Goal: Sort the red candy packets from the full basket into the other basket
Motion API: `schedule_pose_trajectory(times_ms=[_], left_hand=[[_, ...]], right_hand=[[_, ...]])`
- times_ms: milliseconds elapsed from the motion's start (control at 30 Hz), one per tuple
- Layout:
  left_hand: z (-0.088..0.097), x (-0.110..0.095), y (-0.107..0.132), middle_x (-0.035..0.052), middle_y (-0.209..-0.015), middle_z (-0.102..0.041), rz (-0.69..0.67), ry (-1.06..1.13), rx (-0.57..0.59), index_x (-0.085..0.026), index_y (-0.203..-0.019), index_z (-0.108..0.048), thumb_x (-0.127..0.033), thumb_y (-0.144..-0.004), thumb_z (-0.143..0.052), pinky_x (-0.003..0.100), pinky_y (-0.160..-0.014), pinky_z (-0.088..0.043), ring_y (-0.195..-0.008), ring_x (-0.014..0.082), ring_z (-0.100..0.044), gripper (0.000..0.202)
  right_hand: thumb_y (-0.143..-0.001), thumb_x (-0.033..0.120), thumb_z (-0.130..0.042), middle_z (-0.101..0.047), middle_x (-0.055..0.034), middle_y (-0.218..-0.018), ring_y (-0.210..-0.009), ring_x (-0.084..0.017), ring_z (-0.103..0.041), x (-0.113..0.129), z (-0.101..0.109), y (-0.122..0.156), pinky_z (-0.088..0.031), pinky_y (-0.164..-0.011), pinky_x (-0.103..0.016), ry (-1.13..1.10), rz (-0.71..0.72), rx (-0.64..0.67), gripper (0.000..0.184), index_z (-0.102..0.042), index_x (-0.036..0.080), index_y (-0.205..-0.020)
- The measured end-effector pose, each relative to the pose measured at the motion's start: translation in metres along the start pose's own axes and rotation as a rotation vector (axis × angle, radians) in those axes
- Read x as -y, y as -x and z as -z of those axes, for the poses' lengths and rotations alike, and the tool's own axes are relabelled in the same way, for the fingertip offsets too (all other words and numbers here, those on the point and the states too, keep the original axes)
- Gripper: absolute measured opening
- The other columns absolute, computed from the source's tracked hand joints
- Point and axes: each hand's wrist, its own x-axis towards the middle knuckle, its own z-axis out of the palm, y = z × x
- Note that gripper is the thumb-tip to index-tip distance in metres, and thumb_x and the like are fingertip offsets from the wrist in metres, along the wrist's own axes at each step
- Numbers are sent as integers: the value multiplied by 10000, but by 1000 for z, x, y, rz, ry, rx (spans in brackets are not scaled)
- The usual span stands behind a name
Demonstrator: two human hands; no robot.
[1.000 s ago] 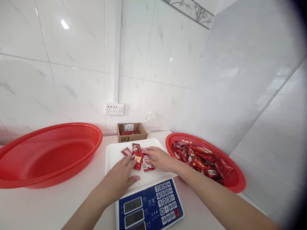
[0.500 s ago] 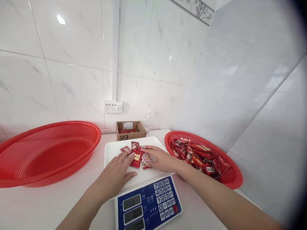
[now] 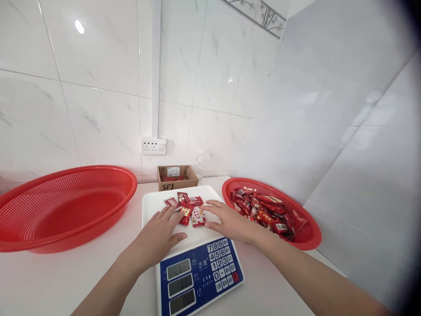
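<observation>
Several small red snack packets (image 3: pixel 186 213) lie in a loose cluster on the white pan of a digital scale (image 3: pixel 154 199). My left hand (image 3: pixel 161 235) rests at the cluster's left side, fingers stretched over the nearest packets, thumb apart. From the right, my right hand (image 3: pixel 226 219) reaches in with its fingers spread, beside a white-and-red packet (image 3: pixel 198 217). Neither hand grips a packet. The scale's blue keypad panel (image 3: pixel 200 274) faces me, with its displays lit in grey and the digits partly legible.
A large red basket (image 3: pixel 75 210) without contents stands on the left. Another red basket (image 3: pixel 314 235), on the right, holds many red packets. Behind the scale are a cardboard box (image 3: pixel 177 181) with red packets and a clear plastic bottle (image 3: pixel 199 164). A socket (image 3: pixel 154 146) is on the tiled wall.
My right hand has drawn back slightly to the right, off the packets, uncovering more of the white-and-red one. My left hand stays nearly where it was. The whole view has shifted a little.
</observation>
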Motion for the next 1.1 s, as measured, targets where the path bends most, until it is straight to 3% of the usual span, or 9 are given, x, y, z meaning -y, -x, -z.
schedule_pose_trajectory(times_ms=[133,267,367,533,667,767,933,1100], left_hand=[[1,-1,5,88,-1514,-270,-36,-3,-24,-208,-1408,-361,-491,-917,-392,469,-1110,-243,-1401,273,-183,567],[5,2,8,83,-1518,-259,-42,9,-54,-201,-1407,-362,-477,-916,-409,469,-1116,-236,-1404,269,-170,566],[8,6,8,80,-1516,-263,-21,18,-48,-212,-1416,-344,-456,-917,-419,469,-1116,-239,-1404,266,-174,560],[9,9,7,77,-1514,-270,10,34,-55,-232,-1405,-365,-441,-915,-436,483,-1112,-244,-1405,268,-168,538],[7,10,4,73,-1519,-253,38,64,-38,-251,-1410,-356,-440,-908,-455,494,-1121,-222,-1401,278,-176,545],[4,10,2,55,-1516,-265,40,81,-41,-266,-1409,-355,-434,-906,-457,491,-1122,-227,-1401,275,-179,540],[3,9,1,2,-1530,-226,64,107,3,-309,-1424,-311,-465,-907,-424,483,-1122,-238,-1409,255,-153,553],[11,2,-13,79,-1528,-228,62,57,35,-211,-1413,-352,-395,-898,-457,488,-1128,-199,-1411,275,-138,557]], right_hand=[[-859,381,-534,-348,-128,-1471,-1362,-255,-297,10,12,18,-234,-1116,-419,61,-44,17,532,-479,184,-1350],[-861,356,-533,-414,-127,-1430,-1332,-255,-353,17,16,19,-263,-1106,-406,96,1,5,497,-511,175,-1324],[-864,320,-530,-472,-119,-1387,-1295,-253,-406,11,13,-1,-305,-1083,-398,126,63,-16,451,-541,180,-1293],[-885,199,-453,-544,-124,-1316,-1231,-231,-473,-5,-1,-60,-353,-1036,-369,145,123,-109,377,-575,155,-1239],[-846,160,-489,-671,-78,-1100,-1054,-219,-583,-8,-11,-86,-426,-917,-331,119,176,-54,277,-673,199,-1051],[-842,176,-504,-677,-82,-1016,-1000,-231,-588,-12,-13,-83,-430,-871,-336,109,178,-61,239,-685,194,-996],[-849,264,-529,-625,-105,-1084,-1006,-251,-578,-31,-5,-63,-434,-841,-358,80,-27,-99,262,-646,212,-1078],[-769,166,-598,-577,-101,-1148,-1060,-246,-558,-34,2,-43,-430,-868,-346,-4,-105,-178,429,-564,207,-1195]])
